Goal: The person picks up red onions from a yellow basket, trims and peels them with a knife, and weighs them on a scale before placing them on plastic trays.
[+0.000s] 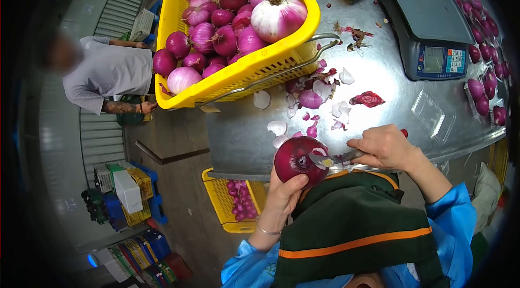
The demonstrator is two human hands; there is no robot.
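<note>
A large red onion [293, 154] rests in my left hand [284, 193], whose thumb presses against its near side. My right hand [381, 147] grips a knife [342, 157], its blade lying against the onion's right side near the root end. The knife's handle is mostly hidden in my fingers. Both hands are at the near edge of the metal table [244, 125]. Just beyond them lie pieces of onion skin [277, 128] and a dark red peel [368, 99]. A peeled onion [310, 99] sits among the scraps.
A yellow crate [244, 79] heaped with red onions stands at the table's left. Beyond my right hand are a digital scale [428, 28], a clear plastic tray [433, 117] and packed onions [482, 93]. A lower yellow crate [216, 201] holds more onions. A person [111, 69] stands across the floor.
</note>
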